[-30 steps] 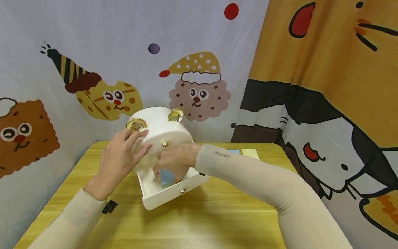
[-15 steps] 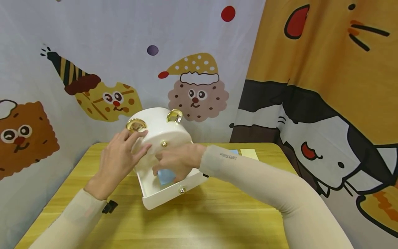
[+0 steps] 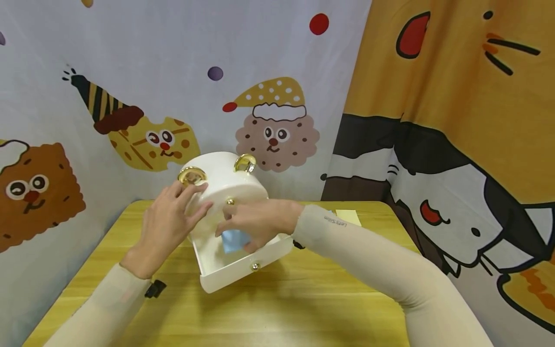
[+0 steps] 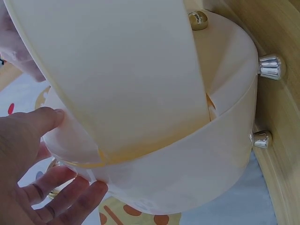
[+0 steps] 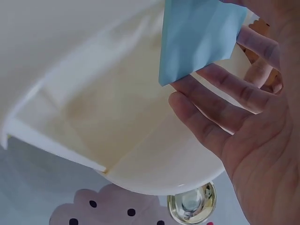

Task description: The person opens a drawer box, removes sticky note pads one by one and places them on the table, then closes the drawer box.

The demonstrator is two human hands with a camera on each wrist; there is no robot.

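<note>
A white rounded box (image 3: 218,169) with two gold ears stands on the table, its bottom drawer (image 3: 225,277) pulled out towards me. My left hand (image 3: 166,222) rests on the box's left side, thumb at the front edge and fingers along the curved wall, as the left wrist view shows. Over the drawer, my right hand (image 3: 262,220) pinches a blue sticky note pad (image 5: 201,37) between thumb and fingers. In the head view the pad's lower edge overlaps the drawer's interior. The right hand hides part of the box's front.
At the back right of the wooden table (image 3: 303,303) lies a yellow sticky note pad (image 3: 349,217), with a bit of blue beside it, mostly hidden by my right sleeve. A gold knob (image 3: 256,266) juts from the drawer front. A printed curtain (image 3: 277,43) hangs close behind.
My right hand has risen a little and shifted slightly right, carrying the blue sticky note pad up with it. The left hand stays on the box.
</note>
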